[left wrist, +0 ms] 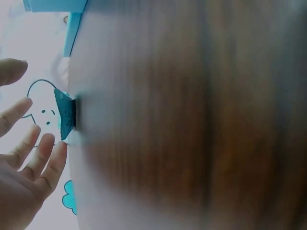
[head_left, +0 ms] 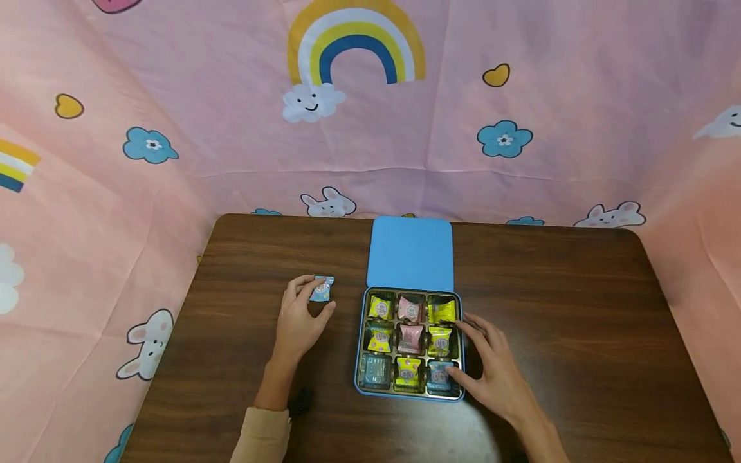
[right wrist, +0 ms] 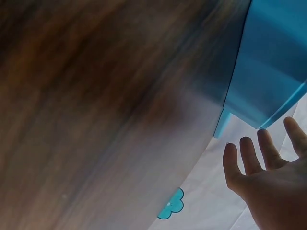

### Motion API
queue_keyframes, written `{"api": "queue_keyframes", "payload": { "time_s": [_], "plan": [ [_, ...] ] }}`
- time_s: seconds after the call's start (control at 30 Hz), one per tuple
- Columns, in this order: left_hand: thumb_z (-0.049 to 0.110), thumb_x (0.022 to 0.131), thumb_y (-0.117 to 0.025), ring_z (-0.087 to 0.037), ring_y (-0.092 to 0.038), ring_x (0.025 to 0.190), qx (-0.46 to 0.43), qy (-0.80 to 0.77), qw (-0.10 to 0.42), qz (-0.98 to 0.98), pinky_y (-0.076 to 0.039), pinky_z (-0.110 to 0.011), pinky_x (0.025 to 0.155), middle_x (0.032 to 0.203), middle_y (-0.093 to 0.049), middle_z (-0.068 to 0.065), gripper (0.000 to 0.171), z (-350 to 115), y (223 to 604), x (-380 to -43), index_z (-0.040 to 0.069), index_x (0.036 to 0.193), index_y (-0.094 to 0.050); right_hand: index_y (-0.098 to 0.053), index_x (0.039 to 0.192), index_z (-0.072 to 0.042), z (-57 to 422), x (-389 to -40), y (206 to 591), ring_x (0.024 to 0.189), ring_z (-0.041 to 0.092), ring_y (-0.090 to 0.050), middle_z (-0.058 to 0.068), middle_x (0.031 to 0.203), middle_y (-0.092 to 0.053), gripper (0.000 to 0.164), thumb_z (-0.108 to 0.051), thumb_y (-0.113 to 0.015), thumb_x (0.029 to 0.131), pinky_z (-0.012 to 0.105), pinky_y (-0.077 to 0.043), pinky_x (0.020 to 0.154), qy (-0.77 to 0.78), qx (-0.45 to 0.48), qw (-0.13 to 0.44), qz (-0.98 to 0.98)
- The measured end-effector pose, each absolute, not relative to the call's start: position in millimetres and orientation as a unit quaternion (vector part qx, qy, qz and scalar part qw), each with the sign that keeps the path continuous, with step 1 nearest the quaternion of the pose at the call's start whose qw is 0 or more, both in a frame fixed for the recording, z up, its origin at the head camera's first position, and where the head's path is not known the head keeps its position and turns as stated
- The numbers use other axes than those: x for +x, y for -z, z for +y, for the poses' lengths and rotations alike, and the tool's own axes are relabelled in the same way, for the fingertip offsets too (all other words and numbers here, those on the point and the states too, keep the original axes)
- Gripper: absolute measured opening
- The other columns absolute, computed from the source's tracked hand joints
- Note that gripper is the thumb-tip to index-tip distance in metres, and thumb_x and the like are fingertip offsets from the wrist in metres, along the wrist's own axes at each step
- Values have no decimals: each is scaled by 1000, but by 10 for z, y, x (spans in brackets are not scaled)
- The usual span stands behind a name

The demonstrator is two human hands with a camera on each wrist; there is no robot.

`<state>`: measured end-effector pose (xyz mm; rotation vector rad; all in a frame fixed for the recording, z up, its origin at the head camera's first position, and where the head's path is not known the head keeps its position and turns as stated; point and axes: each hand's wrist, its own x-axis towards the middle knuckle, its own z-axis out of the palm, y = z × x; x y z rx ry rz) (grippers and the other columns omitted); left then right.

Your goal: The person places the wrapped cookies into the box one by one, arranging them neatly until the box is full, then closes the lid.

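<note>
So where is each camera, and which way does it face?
Head: worn on the head, looking forward and down at the table, tin and loose candy; left hand, sleeve and right hand show.
Left wrist: worn there, looking across the table toward the cloth; left hand shows.
Right wrist: worn there, looking past the tin's side toward the cloth; right hand shows.
Both wrist views share the tin, table and cloth.

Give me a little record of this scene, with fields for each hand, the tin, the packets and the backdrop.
Left hand: fingers extended at a blue packet on the table, not gripping it
Right hand: fingers spread at the tin's right side
Lid: open, beyond the tin
Packets inside: five yellow, two pink, one blue
Compartment without packet: front left
Backdrop: pink, printed with rainbows and rabbits
</note>
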<state>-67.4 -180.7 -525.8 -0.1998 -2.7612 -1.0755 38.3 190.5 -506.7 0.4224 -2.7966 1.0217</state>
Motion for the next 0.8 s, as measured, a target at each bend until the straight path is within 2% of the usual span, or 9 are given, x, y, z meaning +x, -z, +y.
{"api": "queue_keyframes", "payload": {
  "time_s": [0.2,0.37,0.6,0.8],
  "plan": [
    [26,87,-78,-37,-47,120,-43,341,53,-938,-46,-57,92,138,-49,-17,51,-1840,5249,-724,10,133,-63,-49,147,-16,1902,403,5069,131,37,-40,13,150,-40,82,-33,-87,76,63,-39,96,-343,129,54,-929],
    [27,87,-78,-36,-49,119,-43,320,20,-946,-46,-57,91,135,-53,-15,52,-1860,5255,-795,13,135,-63,-50,145,-14,1911,396,5086,131,39,-41,15,149,-41,80,-36,-86,77,65,-38,96,-342,126,45,-930],
    [22,87,-79,-36,-49,117,-57,315,8,-947,-50,-55,84,133,-52,-15,47,-1868,5273,-826,19,132,-66,-48,147,-16,1915,375,5112,129,43,-43,18,148,-41,81,-38,-84,79,68,-38,96,-342,117,30,-932],
    [15,86,-79,-37,-48,118,-55,322,-4,-945,-47,-55,89,134,-52,-17,45,-1882,5313,-799,18,129,-68,-46,149,-19,1903,402,5120,129,44,-44,17,149,-40,81,-42,-83,80,69,-39,96,-346,105,3,-932]
  ]
}}
